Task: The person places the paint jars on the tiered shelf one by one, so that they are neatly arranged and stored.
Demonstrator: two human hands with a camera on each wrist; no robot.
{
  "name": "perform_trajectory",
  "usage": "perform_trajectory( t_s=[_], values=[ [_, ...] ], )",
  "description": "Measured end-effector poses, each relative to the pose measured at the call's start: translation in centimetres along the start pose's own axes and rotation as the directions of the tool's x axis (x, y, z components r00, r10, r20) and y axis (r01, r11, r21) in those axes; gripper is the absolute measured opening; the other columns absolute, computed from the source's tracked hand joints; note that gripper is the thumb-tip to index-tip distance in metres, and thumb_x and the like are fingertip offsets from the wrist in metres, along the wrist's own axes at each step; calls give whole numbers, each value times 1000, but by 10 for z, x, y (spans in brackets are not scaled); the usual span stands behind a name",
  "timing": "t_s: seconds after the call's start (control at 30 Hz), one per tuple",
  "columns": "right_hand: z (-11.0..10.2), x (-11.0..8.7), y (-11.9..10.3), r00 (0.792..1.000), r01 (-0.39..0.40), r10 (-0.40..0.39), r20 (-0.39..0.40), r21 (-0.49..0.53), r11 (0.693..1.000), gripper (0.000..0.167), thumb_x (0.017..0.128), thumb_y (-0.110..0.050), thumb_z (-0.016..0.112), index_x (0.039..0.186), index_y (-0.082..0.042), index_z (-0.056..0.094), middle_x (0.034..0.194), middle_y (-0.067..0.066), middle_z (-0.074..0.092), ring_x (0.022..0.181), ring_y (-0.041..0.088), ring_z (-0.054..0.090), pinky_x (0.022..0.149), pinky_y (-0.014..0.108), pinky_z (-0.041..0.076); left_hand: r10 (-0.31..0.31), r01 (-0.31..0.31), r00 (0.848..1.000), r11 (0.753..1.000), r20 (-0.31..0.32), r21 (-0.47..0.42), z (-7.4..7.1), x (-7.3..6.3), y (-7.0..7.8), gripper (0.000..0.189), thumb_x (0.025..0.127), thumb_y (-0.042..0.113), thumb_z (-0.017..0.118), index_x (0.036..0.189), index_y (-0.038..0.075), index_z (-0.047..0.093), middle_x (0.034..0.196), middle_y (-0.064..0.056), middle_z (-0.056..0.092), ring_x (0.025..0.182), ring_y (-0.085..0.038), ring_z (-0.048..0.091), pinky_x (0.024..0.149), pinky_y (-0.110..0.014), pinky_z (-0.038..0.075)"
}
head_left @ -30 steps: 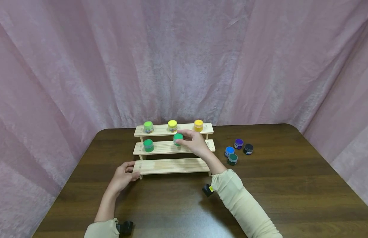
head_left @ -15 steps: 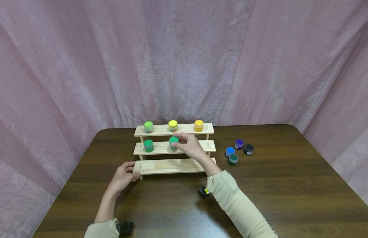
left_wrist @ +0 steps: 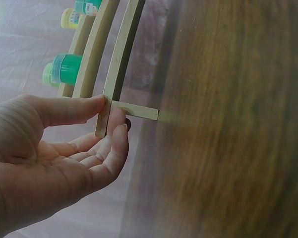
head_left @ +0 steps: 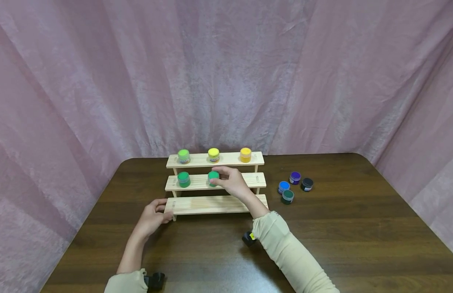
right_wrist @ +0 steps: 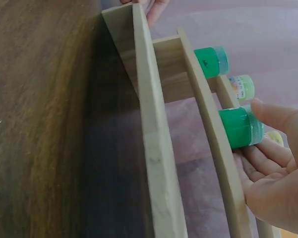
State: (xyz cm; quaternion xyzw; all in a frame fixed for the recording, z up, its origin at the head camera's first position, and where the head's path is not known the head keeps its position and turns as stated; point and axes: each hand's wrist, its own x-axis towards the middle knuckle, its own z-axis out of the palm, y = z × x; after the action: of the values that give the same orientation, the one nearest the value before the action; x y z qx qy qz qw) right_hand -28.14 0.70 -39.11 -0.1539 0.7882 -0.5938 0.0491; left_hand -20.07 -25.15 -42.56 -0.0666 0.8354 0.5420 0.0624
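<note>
Pale wood forms the three-step stand [head_left: 212, 204] on the brown table [head_left: 358, 228]; in the head view, the right hand [head_left: 231, 182] pinches a green jar [head_left: 213, 175] at the middle of the centre shelf, with a second green jar [head_left: 183, 179] near that shelf's left end. Along the top shelf sit a lime jar [head_left: 184, 156], a yellow jar [head_left: 213, 155] and an orange jar [head_left: 245, 155]; right of the stand are a purple jar [head_left: 294, 178], a blue jar [head_left: 283, 187], a black jar [head_left: 307, 184] and a dark green jar [head_left: 287, 197]. From the left wrist, the left hand [left_wrist: 54, 153] grips the bottom shelf's end, thumb above and fingers curled below, beside a leg [left_wrist: 139, 111]. From the right wrist, thumb and fingers take opposite sides of the pinched jar's lid [right_wrist: 255, 125], its base at the centre shelf.
</note>
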Motion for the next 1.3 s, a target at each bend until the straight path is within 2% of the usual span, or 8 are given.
perform_trajectory(
  t_s=[0.37, 0.7, 0.93, 1.1, 1.3],
  values=[
    [1, -1, 2, 999, -8, 8, 40, 15, 1000, 45, 91, -16, 69, 134, -5, 58, 132, 18, 61, 122, 32, 60, 98, 36, 52, -4, 4, 1000, 1000, -5, 5, 1, 1, 0, 55, 91, -1, 59, 139, -14, 36, 117, -30, 59, 81, -12, 62, 70, -24, 53],
    [-4, -2, 4, 997, 19, -21, 68, 34, 999, 54, 91, -14, 68, 140, -2, 48, 142, 21, 52, 127, 35, 55, 104, 40, 48, -10, 10, 1000, 1000, -4, 5, 1, 1, 2, 55, 91, -2, 59, 140, -14, 35, 117, -30, 59, 81, -12, 62, 71, -25, 53],
    [-10, -6, 4, 999, 22, -23, 22, 71, 997, 52, 92, -15, 67, 139, -3, 50, 138, 17, 57, 125, 32, 57, 103, 41, 49, -15, 15, 1000, 1000, -7, 6, 2, 1, 3, 55, 91, -2, 59, 140, -14, 36, 118, -31, 58, 82, -13, 62, 71, -26, 53],
    [-13, -10, 4, 998, 33, -28, -57, 87, 996, 44, 92, -14, 66, 133, -3, 56, 130, 19, 62, 120, 32, 60, 102, 41, 49, -15, 15, 1000, 1000, -5, 4, 1, 0, 3, 54, 92, -2, 58, 139, -14, 35, 118, -31, 58, 81, -12, 61, 71, -25, 53],
    [-16, -13, 3, 991, 61, -49, -128, 90, 994, 42, 91, -11, 67, 131, 1, 57, 124, 20, 65, 115, 32, 62, 100, 40, 50, -18, 18, 1000, 1000, -9, 0, 1, 0, 2, 54, 91, -2, 58, 139, -14, 36, 117, -30, 59, 82, -13, 62, 71, -26, 53]
  ],
)
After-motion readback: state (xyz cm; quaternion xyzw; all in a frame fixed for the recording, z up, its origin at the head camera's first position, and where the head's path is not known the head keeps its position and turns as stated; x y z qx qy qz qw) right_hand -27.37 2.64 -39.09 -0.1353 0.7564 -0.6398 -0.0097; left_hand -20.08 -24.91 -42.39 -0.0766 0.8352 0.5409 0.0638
